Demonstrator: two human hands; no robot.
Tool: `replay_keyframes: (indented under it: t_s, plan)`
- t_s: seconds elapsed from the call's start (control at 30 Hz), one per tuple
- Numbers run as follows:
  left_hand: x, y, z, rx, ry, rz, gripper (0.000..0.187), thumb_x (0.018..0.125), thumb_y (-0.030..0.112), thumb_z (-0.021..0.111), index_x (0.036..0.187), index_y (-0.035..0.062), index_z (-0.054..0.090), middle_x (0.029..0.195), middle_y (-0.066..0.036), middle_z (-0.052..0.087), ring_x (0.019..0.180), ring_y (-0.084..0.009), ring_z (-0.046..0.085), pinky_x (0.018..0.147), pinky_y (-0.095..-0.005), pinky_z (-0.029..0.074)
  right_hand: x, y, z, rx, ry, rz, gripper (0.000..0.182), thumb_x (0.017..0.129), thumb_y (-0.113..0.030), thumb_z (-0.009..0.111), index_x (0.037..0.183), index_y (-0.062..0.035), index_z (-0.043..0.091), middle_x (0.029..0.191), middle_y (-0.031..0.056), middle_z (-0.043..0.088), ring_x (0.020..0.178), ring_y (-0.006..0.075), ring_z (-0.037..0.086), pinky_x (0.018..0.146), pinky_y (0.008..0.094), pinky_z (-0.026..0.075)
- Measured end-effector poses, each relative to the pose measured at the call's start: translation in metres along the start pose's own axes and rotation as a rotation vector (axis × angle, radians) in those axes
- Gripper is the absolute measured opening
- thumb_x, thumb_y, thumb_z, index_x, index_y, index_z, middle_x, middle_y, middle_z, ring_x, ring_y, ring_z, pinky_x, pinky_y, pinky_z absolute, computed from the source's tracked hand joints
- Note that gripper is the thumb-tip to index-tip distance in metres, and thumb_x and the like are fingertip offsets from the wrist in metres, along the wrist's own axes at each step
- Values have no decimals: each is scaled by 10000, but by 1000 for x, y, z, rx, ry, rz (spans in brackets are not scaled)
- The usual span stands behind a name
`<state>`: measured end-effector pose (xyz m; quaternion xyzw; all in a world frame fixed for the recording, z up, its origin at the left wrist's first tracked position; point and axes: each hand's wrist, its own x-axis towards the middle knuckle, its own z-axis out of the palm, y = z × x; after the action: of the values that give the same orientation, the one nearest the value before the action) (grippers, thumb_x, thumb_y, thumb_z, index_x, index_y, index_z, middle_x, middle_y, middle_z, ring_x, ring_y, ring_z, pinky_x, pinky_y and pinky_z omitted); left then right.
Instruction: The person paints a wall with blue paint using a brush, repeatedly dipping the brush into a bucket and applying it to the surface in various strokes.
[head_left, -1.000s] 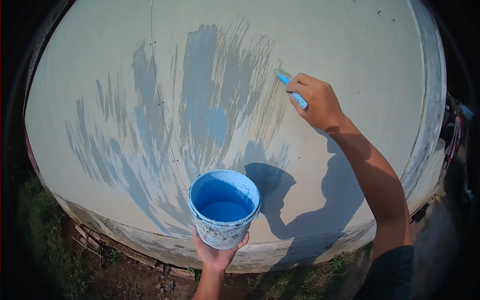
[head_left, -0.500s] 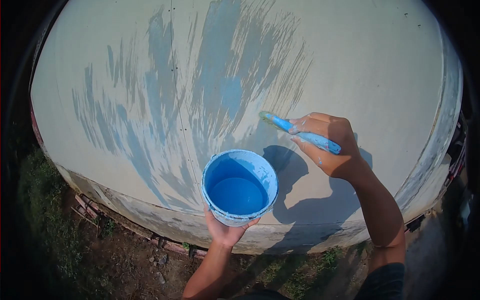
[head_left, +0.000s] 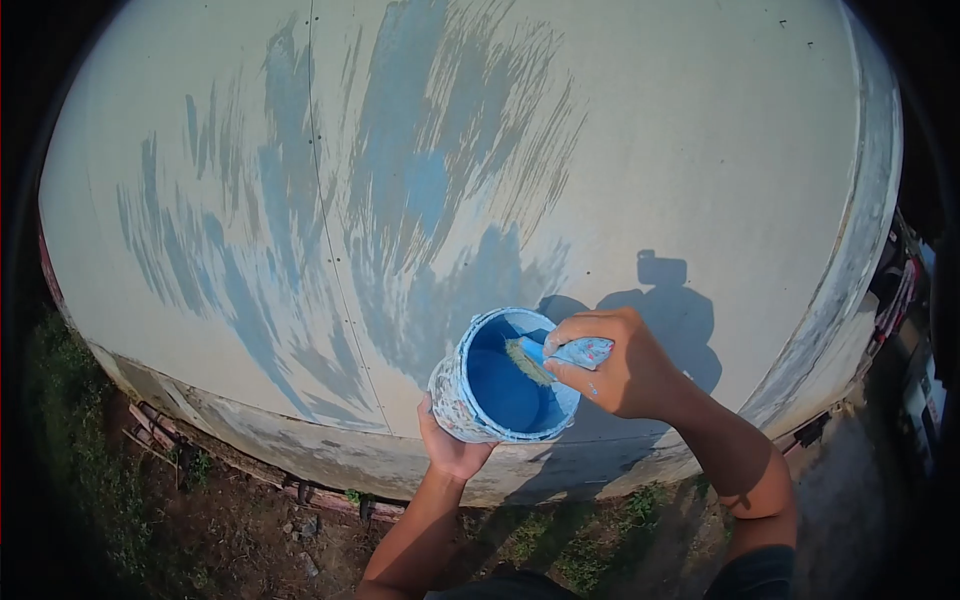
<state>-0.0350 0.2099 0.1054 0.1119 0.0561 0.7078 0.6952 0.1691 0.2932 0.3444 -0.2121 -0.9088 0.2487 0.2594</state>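
My left hand (head_left: 455,445) grips a paint-smeared bucket (head_left: 452,385) from below and the side, fingers behind it hidden. The bucket tilts toward the right, and blue paint (head_left: 503,392) lies inside. In my right hand (head_left: 610,362) is a paintbrush (head_left: 565,355), its blue handle streaked with paint. The pale bristles are inside the bucket's mouth, close over the paint. Behind both hands rises a cream wall (head_left: 700,130) with patchy blue-grey brush strokes (head_left: 400,130) on its left and middle.
A vertical panel seam (head_left: 322,190) with small screw dots runs down the wall. Below the wall's stained base (head_left: 480,465) are soil, weeds (head_left: 640,505) and rubble (head_left: 308,530). Shadows of a person (head_left: 670,310) fall on the wall. Assorted items (head_left: 897,295) lie past the right edge.
My right hand has brought the paintbrush from the wall down into the bucket. The bucket has moved right and tilted toward it. Fresh strokes show above the bucket.
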Motion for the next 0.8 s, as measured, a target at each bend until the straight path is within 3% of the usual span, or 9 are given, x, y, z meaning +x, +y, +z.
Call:
replay_keyframes:
  t_s: [0.23,0.4,0.47,0.53,0.8]
  plan:
    - [-6,-12,-2,-9,-2,28,852,1038,735,448,1664,157,482,1685,-121,515,1519,-370,515,1219,-607,444,-14,5,17,-3,49,145,167,902,-82,840,1011,10,754,973,209,793,870,342,783,777,405,580]
    - [-9,-20,1,20,40,115,852,1046,712,452,1670,133,464,1666,-121,536,1499,-364,539,1213,-583,461,-19,9,26,-27,52,90,164,905,-97,830,1008,9,757,941,232,772,821,393,751,750,451,582]
    - [-9,-23,4,30,-35,138,854,1061,717,438,1676,125,451,1706,-145,486,1541,-369,489,1276,-575,397,-26,7,20,-54,29,108,168,904,-95,832,1010,10,756,951,233,774,842,401,755,761,453,585]
    - [-11,-28,10,36,-26,142,857,1058,720,438,1667,118,462,1701,-147,491,1539,-368,491,1279,-570,396,-32,3,16,-87,47,57,178,902,-96,853,1022,0,762,994,206,790,858,335,779,756,413,581]
    - [-20,-39,9,14,25,82,841,1046,729,440,1676,173,457,1674,-105,519,1507,-364,524,1206,-612,456,-56,-12,-13,-16,172,-85,179,900,-55,857,1044,13,777,1006,189,794,869,287,795,746,391,598]
